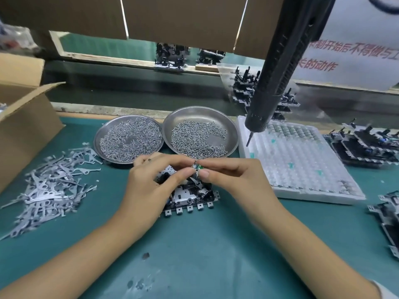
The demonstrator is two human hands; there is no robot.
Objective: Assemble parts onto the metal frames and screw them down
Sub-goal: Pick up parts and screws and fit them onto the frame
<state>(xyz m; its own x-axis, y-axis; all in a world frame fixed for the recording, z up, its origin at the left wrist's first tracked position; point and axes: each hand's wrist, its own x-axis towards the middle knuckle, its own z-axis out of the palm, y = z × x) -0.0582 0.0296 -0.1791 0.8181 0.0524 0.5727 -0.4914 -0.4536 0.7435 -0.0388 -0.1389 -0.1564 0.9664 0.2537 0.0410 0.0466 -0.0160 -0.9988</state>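
A metal frame (190, 199) with black parts and a row of tabs along its near edge lies on the green mat. Both hands hover over it. My right hand (228, 178) pinches a small green component (199, 167) between thumb and forefinger. My left hand (151, 182) meets it, its thumb and forefinger curled onto the same small part above the frame. Two steel dishes of screws, the left dish (99, 137) and the right dish (233, 130), stand just behind the hands. A black electric screwdriver (278, 83) hangs above the right side, bit pointing down.
A heap of flat metal levers (51, 186) lies at left beside an open cardboard box (23, 126). A white blister tray (302, 167) of small components sits at right. Stacked assembled frames (364, 145) stand at far right and behind, on the conveyor (129, 87).
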